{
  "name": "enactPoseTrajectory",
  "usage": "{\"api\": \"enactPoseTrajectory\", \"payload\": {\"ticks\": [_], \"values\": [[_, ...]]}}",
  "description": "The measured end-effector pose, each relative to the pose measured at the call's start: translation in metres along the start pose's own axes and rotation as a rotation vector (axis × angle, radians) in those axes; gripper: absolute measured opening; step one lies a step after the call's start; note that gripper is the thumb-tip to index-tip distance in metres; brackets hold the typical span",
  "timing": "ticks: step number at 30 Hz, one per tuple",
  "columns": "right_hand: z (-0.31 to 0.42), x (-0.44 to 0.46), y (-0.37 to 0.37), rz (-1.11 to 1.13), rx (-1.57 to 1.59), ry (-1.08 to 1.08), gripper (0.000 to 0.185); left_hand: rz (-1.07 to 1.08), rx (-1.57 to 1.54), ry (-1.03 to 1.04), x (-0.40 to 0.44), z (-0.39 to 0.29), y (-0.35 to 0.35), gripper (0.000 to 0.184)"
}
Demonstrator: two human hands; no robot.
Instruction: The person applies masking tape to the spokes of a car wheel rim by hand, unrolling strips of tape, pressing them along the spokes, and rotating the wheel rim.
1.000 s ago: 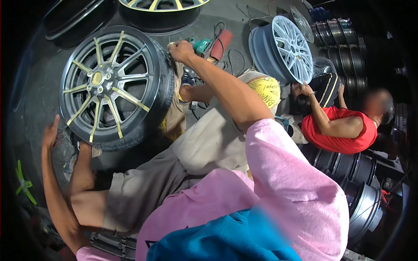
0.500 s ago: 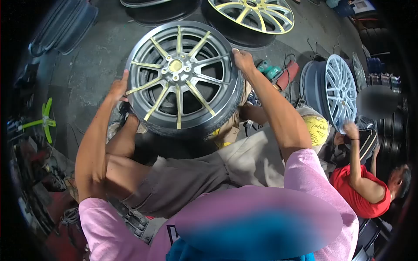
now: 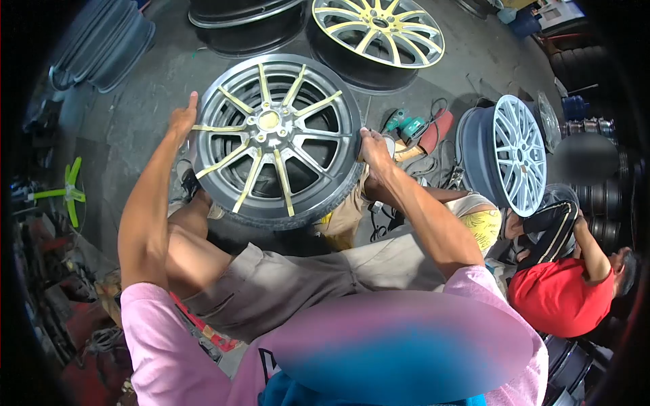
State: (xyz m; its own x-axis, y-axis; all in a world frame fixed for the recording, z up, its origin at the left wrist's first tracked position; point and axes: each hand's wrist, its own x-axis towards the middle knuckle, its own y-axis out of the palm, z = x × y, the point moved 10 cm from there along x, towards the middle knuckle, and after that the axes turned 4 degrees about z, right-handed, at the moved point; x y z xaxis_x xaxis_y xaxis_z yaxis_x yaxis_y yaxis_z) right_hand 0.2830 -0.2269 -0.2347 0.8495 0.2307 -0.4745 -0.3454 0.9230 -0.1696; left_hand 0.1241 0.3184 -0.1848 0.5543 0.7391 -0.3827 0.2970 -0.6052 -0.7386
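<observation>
A grey alloy wheel rim (image 3: 308, 188) lies face up in front of me, tilted slightly. Yellowish tape strips run along most of its spokes, and a tape patch covers the hub; two spokes at the right are bare metal. My left hand (image 3: 183, 118) is at the rim's left edge, one digit pointing up and the other fingers mostly hidden. On the right edge, my right hand (image 3: 374, 145) is closed around the rim. A dark, rough-textured edge shows beneath the wheel.
Behind stand a taped multi-spoke wheel (image 3: 379, 51) and a dark rim (image 3: 247, 30). To the right are a green power tool (image 3: 408, 126) with cables and a silver wheel (image 3: 520, 155). A person in red (image 3: 562, 294) sits beyond. A green star-shaped stand (image 3: 71, 193) is at left.
The wheel has turned clockwise, its bare spokes now lower on the right. My left hand has gone up and my right hand down. The co-worker's raised arm has lowered.
</observation>
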Motion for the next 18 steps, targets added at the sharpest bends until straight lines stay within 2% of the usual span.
{"api": "enactPoseTrajectory", "payload": {"ticks": [3, 5, 6, 7, 8, 9, 10, 12, 13, 14, 16, 17, 18], "values": [[-0.008, 0.012, 0.001, 0.014, -0.072, -0.105, 0.052, 0.095, 0.065, -0.045, 0.003, 0.009, 0.010, 0.105], [-0.006, 0.017, -0.005, 0.028, -0.156, -0.117, 0.051, 0.204, -0.121, -0.076, -0.010, 0.008, 0.022, 0.102], [0.000, 0.016, -0.006, 0.045, -0.237, -0.145, 0.049, 0.204, -0.119, -0.088, -0.016, 0.009, 0.023, 0.102], [0.022, 0.006, -0.007, 0.002, -0.399, -0.251, 0.047, 0.197, -0.120, -0.083, -0.020, 0.009, 0.018, 0.101], [0.063, -0.024, -0.006, -0.029, -0.528, -0.233, 0.042, 0.184, -0.125, -0.074, -0.017, 0.009, 0.010, 0.100], [0.075, -0.022, -0.009, -0.099, -0.606, -0.346, 0.040, 0.129, 0.016, -0.048, 0.006, 0.019, 0.006, 0.097], [0.086, -0.022, -0.016, -0.171, -0.685, -0.454, 0.038, 0.123, 0.012, -0.054, 0.010, 0.018, 0.001, 0.097], [0.091, -0.011, -0.022, -0.066, -0.530, -0.459, 0.032, -0.132, 0.295, 0.222, 0.007, -0.018, -0.024, 0.088], [0.113, -0.031, -0.014, 0.070, -0.505, -0.403, 0.028, -0.181, 0.200, 0.322, -0.022, -0.041, -0.032, 0.074], [0.130, -0.052, -0.013, 0.075, -0.506, -0.405, 0.028, -0.184, 0.199, 0.317, -0.045, -0.058, -0.035, 0.074], [0.153, -0.090, 0.015, 0.329, -0.389, -0.466, 0.024, 0.019, 0.112, 0.431, -0.088, -0.102, -0.021, 0.056], [0.166, -0.110, 0.024, 0.382, -0.404, -0.577, 0.018, 0.163, -0.010, 0.426, -0.113, -0.116, -0.006, 0.048], [0.166, -0.120, 0.031, 0.455, -0.402, -0.601, 0.016, 0.304, -0.131, 0.420, -0.140, -0.130, 0.010, 0.041]]}}
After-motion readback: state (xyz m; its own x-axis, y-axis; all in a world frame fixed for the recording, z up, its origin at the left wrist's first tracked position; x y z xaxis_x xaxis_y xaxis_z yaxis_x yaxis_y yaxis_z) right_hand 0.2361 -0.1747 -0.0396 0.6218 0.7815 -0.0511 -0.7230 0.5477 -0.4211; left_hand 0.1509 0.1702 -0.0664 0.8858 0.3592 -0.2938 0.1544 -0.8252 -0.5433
